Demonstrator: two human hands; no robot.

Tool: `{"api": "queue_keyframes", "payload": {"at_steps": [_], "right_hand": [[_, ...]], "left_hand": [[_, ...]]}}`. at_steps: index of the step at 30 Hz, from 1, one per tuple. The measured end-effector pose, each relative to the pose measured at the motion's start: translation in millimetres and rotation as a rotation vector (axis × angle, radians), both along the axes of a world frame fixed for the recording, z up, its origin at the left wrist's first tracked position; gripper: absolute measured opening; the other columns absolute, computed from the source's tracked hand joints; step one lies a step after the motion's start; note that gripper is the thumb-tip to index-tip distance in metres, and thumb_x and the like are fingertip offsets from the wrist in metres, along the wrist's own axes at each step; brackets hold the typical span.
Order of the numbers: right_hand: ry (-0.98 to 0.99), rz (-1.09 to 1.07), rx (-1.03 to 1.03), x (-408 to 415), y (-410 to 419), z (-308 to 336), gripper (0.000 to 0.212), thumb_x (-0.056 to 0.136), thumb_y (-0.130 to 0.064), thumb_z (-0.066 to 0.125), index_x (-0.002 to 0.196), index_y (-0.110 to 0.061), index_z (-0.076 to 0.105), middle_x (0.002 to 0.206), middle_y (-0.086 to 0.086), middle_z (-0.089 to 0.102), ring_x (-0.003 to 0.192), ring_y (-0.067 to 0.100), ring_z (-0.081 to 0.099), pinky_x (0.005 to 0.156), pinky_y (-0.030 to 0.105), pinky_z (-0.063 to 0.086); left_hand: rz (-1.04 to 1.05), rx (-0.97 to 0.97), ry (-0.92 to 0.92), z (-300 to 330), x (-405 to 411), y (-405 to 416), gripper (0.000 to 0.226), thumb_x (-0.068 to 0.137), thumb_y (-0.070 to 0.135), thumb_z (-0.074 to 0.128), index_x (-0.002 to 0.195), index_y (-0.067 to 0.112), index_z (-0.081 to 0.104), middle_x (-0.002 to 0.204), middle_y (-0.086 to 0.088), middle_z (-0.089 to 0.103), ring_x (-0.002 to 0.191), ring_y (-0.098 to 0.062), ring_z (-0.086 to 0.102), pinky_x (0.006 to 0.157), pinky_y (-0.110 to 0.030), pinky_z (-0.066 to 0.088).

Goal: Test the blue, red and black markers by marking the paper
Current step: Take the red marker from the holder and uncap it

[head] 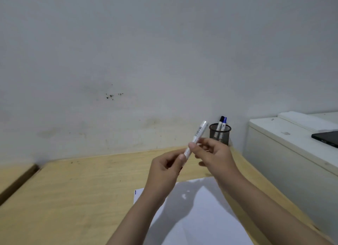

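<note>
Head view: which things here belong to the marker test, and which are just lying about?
Job:
- marker held by left hand and right hand
- paper
- two markers in mesh cup

Lying about:
- dark device on white cabinet

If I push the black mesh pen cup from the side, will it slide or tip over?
The mesh pen cup looks light, being thin wire mesh, so it would probably slide on the smooth wooden desk. A high push might tip it, since the black-capped marker and the blue-capped marker lean above its rim. It stands close to the wall, which may stop it.
</note>
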State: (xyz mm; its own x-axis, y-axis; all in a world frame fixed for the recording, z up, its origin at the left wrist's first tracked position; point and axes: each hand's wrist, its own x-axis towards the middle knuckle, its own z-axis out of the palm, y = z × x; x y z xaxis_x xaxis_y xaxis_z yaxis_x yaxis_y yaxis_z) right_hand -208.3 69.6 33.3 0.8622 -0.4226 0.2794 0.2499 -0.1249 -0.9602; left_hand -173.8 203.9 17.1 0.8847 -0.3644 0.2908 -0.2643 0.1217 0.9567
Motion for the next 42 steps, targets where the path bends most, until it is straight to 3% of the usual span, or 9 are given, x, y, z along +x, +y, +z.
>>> {"api": "queue_keyframes", "payload": {"at_steps": [3,7,12,18,26,29,34,37,42], "right_hand": [[-0.012,0.058,0.068,2,18,-5,0.005,0.080,-0.015,0.071,0.083,-0.020,0.071,0.072,-0.001,0.068,0.071,0.014,0.062,0.065,0.028,0.051],[-0.093,0.068,0.186,5,32,-12,0.010,0.081,-0.012,0.069,0.088,-0.018,0.071,0.080,-0.002,0.071,0.074,0.012,0.068,0.064,0.025,0.057],[-0.090,0.228,0.168,9,49,-22,0.026,0.070,-0.022,0.074,0.093,-0.011,0.069,0.076,0.004,0.068,0.071,0.013,0.069,0.064,0.031,0.058],[-0.158,0.316,0.120,18,53,-29,0.016,0.070,-0.021,0.070,0.077,-0.007,0.067,0.065,0.004,0.072,0.070,0.014,0.070,0.069,0.027,0.058],[-0.215,0.274,0.064,28,36,-38,0.015,0.066,-0.019,0.073,0.080,-0.013,0.071,0.076,-0.001,0.073,0.082,0.022,0.069,0.079,0.034,0.058],[-0.218,0.236,0.072,31,25,-39,0.014,0.072,-0.012,0.071,0.087,-0.011,0.069,0.068,-0.006,0.070,0.077,0.019,0.067,0.070,0.029,0.059],[-0.160,0.199,0.061,37,20,-52,0.016,0.081,-0.002,0.066,0.089,-0.014,0.068,0.065,-0.008,0.070,0.079,0.022,0.066,0.061,0.023,0.055],[-0.148,0.195,0.062,40,20,-56,0.015,0.080,-0.002,0.067,0.088,-0.015,0.069,0.064,-0.007,0.070,0.079,0.023,0.066,0.061,0.024,0.055],[-0.119,0.199,0.066,41,19,-59,0.013,0.079,-0.003,0.069,0.085,-0.015,0.069,0.063,-0.004,0.070,0.074,0.016,0.066,0.061,0.024,0.054]], "left_hand": [[0.108,0.046,-0.090,-7,-2,20,0.020,0.082,0.017,0.067,0.101,0.020,0.072,0.081,0.008,0.072,0.072,-0.001,0.061,0.067,-0.015,0.049],[0.234,0.109,-0.118,-16,1,47,0.026,0.067,0.007,0.079,0.084,0.024,0.068,0.073,0.004,0.069,0.069,-0.004,0.064,0.066,-0.022,0.054],[0.306,0.147,-0.326,-20,1,61,0.020,0.066,0.005,0.080,0.075,0.018,0.067,0.081,0.007,0.071,0.073,-0.008,0.069,0.069,-0.018,0.054],[0.376,0.256,-0.579,-29,8,66,0.010,0.074,0.014,0.069,0.083,0.013,0.070,0.078,0.009,0.073,0.077,-0.003,0.068,0.072,-0.021,0.054],[0.255,0.325,-0.358,-36,26,74,0.018,0.083,0.007,0.063,0.086,0.021,0.074,0.066,0.009,0.070,0.068,-0.006,0.066,0.062,-0.014,0.050],[0.300,0.388,-0.321,-37,43,82,0.016,0.082,0.009,0.065,0.089,0.021,0.073,0.078,0.011,0.067,0.074,0.000,0.061,0.065,-0.010,0.047],[0.239,0.710,-0.267,-37,81,79,0.021,0.081,0.008,0.063,0.099,0.019,0.064,0.088,0.002,0.067,0.082,-0.007,0.062,0.071,-0.017,0.048],[0.178,0.903,-0.247,-39,102,70,0.013,0.078,0.006,0.058,0.087,0.015,0.062,0.088,-0.002,0.067,0.082,-0.016,0.064,0.072,-0.027,0.054],[0.065,0.961,-0.118,-53,120,61,0.019,0.073,0.000,0.058,0.081,0.012,0.069,0.077,0.006,0.067,0.078,-0.012,0.064,0.064,-0.014,0.050]]}}
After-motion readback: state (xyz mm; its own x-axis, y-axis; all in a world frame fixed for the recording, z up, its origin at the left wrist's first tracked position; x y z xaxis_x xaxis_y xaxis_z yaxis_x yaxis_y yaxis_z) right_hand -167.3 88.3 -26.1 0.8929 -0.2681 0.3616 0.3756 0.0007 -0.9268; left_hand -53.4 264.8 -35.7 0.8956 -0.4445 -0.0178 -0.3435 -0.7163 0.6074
